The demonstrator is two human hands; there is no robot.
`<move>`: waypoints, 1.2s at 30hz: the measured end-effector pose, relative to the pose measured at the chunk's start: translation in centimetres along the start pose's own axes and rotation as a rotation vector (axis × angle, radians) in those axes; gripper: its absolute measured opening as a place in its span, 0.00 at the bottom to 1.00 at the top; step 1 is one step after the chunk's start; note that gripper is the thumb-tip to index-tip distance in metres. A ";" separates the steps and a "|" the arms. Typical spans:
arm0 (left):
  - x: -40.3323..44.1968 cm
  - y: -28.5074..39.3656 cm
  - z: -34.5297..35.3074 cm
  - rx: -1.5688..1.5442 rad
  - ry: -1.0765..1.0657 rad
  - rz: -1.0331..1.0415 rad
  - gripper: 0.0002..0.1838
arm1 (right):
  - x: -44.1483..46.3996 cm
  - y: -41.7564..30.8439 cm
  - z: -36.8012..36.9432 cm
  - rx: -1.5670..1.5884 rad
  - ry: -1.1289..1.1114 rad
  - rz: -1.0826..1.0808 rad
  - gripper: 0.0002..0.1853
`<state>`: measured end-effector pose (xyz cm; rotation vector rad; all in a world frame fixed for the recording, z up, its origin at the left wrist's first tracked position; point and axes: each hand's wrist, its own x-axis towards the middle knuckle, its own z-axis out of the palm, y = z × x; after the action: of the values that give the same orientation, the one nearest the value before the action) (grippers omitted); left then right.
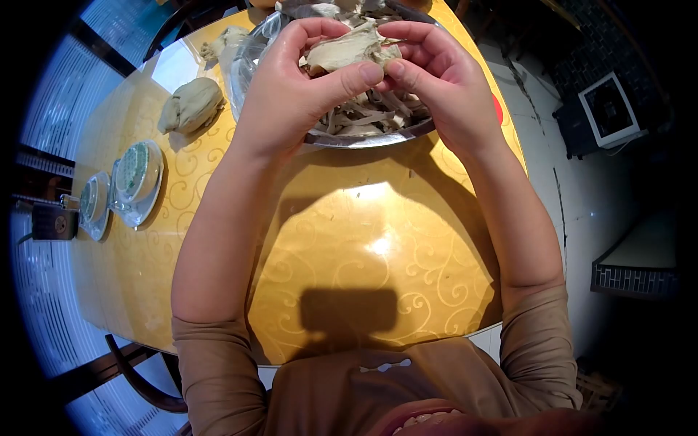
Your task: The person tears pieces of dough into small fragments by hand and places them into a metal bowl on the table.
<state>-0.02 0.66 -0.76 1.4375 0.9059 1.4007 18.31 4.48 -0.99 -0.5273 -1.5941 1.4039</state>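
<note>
A pale, greyish, fibrous clump [345,51] is held between my two hands, above a large metal bowl [378,140]. My left hand [302,76] grips its left side, with the thumb pressed across the front. My right hand [440,73] pinches its right end between thumb and fingers. Torn pale strips [363,116] fill the bowl beneath. Clear plastic [243,76] lies along the bowl's left rim. A rounded, pale greenish clump [190,106] rests on the table to the left of my left hand.
The yellow patterned table [363,240] spreads below my arms. Wrapped dishes [137,182] and a dark box [52,221] are at its left edge. Another pale clump [225,43] lies at the back left. A chair [138,378] stands at the lower left.
</note>
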 end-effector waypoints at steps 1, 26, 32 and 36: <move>0.1 -0.1 -0.1 0.018 0.010 0.000 0.26 | 0.0 0.0 0.0 0.005 -0.004 0.000 0.18; 0.2 0.0 -1.5 -0.262 0.029 -0.163 0.14 | 0.1 -0.1 -0.7 0.142 0.043 0.055 0.13; 0.5 -0.2 -1.6 -0.312 -0.039 -0.178 0.09 | 0.0 -0.5 -0.3 0.086 0.083 0.090 0.10; 0.1 -0.1 -1.0 -0.252 -0.060 -0.178 0.05 | -0.1 -0.4 -0.5 0.099 0.047 0.092 0.11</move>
<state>-0.95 0.90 -0.92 1.1737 0.7688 1.2815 18.83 4.56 -0.67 -0.5767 -1.4707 1.5204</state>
